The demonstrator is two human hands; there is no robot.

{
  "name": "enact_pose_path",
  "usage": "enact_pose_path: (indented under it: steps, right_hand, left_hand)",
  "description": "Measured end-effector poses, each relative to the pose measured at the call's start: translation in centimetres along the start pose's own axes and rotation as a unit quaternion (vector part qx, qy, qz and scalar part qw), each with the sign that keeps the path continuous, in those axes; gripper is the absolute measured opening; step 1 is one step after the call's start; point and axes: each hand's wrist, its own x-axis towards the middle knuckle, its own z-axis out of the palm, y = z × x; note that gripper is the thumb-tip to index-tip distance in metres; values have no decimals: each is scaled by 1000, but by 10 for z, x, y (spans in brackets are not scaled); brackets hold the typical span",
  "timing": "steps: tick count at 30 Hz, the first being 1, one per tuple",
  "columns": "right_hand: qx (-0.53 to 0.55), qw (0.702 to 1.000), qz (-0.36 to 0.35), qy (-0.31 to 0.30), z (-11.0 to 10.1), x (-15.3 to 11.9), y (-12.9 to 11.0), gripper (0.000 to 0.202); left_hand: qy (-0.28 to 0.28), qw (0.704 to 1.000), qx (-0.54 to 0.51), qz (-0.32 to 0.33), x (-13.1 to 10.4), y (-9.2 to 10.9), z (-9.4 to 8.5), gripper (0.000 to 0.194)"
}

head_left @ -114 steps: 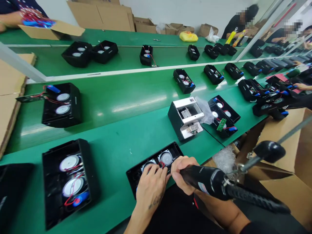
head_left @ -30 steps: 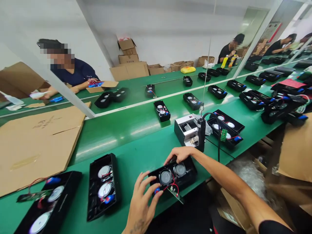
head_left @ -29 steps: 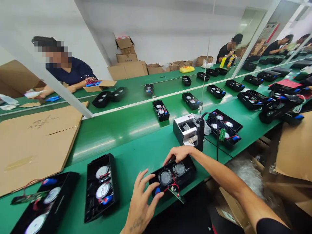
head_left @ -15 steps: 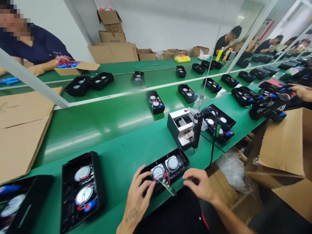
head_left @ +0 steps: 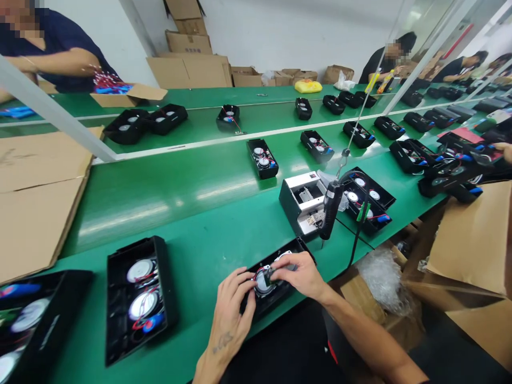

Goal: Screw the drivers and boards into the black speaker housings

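Note:
A long black speaker housing (head_left: 276, 304) lies at a slant on the green bench in front of me, with two round speakers in it. My right hand (head_left: 302, 274) pinches a small circuit board (head_left: 268, 277) over the left speaker (head_left: 262, 286); the hand partly covers the other speaker. My left hand (head_left: 234, 304) is around the left end of the housing, fingers on the far side and thumb nearer me. The fingers hide that end and most of the wiring. A black electric screwdriver (head_left: 331, 210) hangs on a cable just beyond the housing.
A grey-and-black box device (head_left: 302, 205) stands behind the housing. Other housings sit at left (head_left: 140, 298) and on the conveyor (head_left: 262, 159). Flat cardboard (head_left: 40, 213) lies far left; an opened carton (head_left: 472, 240) stands at right. Co-workers sit across the line.
My right hand has moved left and in over the housing, and now holds the circuit board. My left hand has let go of the board and stays at the housing's left end. The view shifted slightly.

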Motion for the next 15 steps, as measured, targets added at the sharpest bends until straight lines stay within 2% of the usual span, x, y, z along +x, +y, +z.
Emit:
enact_pose_path:
  steps: [2,4,6,9,12,15]
  right_hand:
    - [-64,981,-92,-156,-13,6,-1,27]
    - [-185,933,-176,-253,-26,5,-4,19]
    - [-316,879,-215,-287,-34,0,-10,19]
    - [-426,817,-211,-328,-31,-8,-20,25]
    - [-462,791,-180,-359,-21,-12,-26,21]
    - [-465,785,-160,-377,-16,-9,-27,23]
  left_hand:
    - [-12,1000,4,3,-3,5,-3,22]
    - [-37,999,14,4,-6,9,-6,20]
    - [-62,997,32,22,-9,12,-7,25]
    - [-84,992,72,57,-9,16,-1,37]
    - [-102,988,100,58,-8,21,9,28]
    - [-112,986,114,55,-8,26,14,26]
